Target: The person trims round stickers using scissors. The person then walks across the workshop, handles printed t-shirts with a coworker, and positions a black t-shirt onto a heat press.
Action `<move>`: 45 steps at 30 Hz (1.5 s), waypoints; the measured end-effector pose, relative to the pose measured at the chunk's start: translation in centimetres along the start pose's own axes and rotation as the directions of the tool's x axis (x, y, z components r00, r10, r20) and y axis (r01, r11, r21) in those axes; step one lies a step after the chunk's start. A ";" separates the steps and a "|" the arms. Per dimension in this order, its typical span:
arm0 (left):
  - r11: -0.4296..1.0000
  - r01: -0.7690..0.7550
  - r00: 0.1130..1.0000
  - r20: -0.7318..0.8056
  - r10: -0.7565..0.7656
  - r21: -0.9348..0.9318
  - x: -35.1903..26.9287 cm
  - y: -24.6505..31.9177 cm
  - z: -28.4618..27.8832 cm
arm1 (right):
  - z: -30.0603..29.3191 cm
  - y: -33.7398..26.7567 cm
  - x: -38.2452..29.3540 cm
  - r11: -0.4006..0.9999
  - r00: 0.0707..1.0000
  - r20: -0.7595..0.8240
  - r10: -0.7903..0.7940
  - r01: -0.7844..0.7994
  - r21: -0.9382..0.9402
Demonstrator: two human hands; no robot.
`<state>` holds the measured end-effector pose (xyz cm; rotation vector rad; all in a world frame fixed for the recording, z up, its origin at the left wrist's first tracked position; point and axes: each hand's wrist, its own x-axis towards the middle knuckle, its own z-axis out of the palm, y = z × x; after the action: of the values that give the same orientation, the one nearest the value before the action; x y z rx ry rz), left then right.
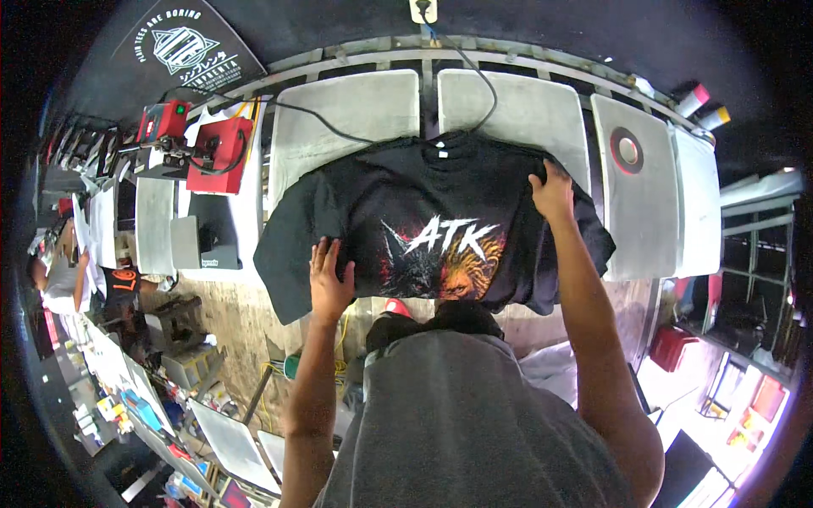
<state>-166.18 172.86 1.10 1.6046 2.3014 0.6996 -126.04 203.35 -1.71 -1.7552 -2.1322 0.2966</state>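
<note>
A black printed T-shirt (406,197) lies spread over pale platens, its collar toward the wall and its lower part hanging over the near edge. On its front is a print (438,267) of white lettering above a dark animal face and an orange maned face. My left hand (331,276) rests on the cloth beside the left sleeve, fingers extended and thumb apart. Near the opposite shoulder, my right hand (554,193) touches the fabric, thumb and forefinger spread. Neither hand appears to grip the cloth. Folds run down the shirt's right side.
A red heat press machine (219,155) stands at left, near a grey laptop (206,235). On the right platen (638,222) lies a tape roll (627,151). A black cable (489,82) drops from a wall outlet (423,11) to the shirt. Another person (70,273) is at far left.
</note>
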 end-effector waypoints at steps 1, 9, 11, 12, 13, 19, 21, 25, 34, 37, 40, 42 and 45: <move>0.993 -0.116 0.988 -0.101 0.115 -0.004 0.5 1.8 -0.2 | 0.0 -0.1 0.8 0.987 0.989 0.081 0.126 -0.116 -0.110; -0.031 0.512 0.785 0.482 -0.389 -0.859 -0.5 6.0 1.8 | -6.2 -6.8 -6.5 0.846 0.872 0.245 -0.423 0.284 0.451; -0.241 0.712 0.615 0.751 -0.242 -0.660 -0.7 7.9 1.2 | -8.7 -10.7 -10.5 0.708 0.248 0.696 -0.674 -0.055 0.704; -0.319 0.768 0.524 0.831 -0.183 -0.555 -2.3 7.3 2.5 | -8.3 -11.8 -12.3 0.769 0.072 0.778 -0.625 -0.117 0.629; -0.387 0.810 0.433 0.895 -0.111 -0.440 -2.6 8.0 2.9 | -7.7 -12.2 -13.5 0.826 -0.106 0.822 -0.559 -0.159 0.541; -0.205 0.746 0.539 0.756 -0.372 -0.633 -7.1 9.7 6.3 | -5.6 -10.9 -16.9 0.818 0.235 0.958 -0.162 -0.511 0.264; -0.491 0.760 0.345 0.904 -0.253 -0.427 -7.2 8.6 6.5 | -4.2 -10.6 -18.0 0.839 0.435 0.877 -0.205 -0.383 0.386; -0.653 0.656 0.356 0.918 -0.177 -0.380 -8.6 7.0 7.1 | -3.3 -12.9 -17.2 0.804 0.729 0.439 -0.525 0.255 0.537; -0.619 0.629 0.421 0.876 -0.237 -0.470 -11.2 4.1 10.5 | 0.7 -12.1 -18.7 0.714 0.539 0.530 -0.655 0.671 0.200; -0.677 0.526 0.506 0.829 -0.238 -0.515 -10.1 5.5 9.6 | 0.9 -12.0 -18.5 0.710 0.535 0.539 -0.650 0.680 0.182; -0.679 0.549 0.424 0.863 -0.276 -0.487 -9.2 6.2 8.0 | 0.9 -11.9 -18.3 0.703 0.520 0.541 -0.661 0.681 0.205; -0.688 0.529 0.454 0.850 -0.265 -0.497 -9.3 6.2 8.2 | 1.0 -11.9 -18.2 0.706 0.510 0.556 -0.656 0.674 0.215; -0.686 0.526 0.472 0.844 -0.256 -0.502 -9.2 6.3 7.8 | 1.0 -11.9 -18.2 0.706 0.502 0.557 -0.662 0.666 0.239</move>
<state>-154.13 167.92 -2.93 -0.5920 0.8795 1.3254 -134.19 183.19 -0.66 -0.7003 -3.0779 0.7048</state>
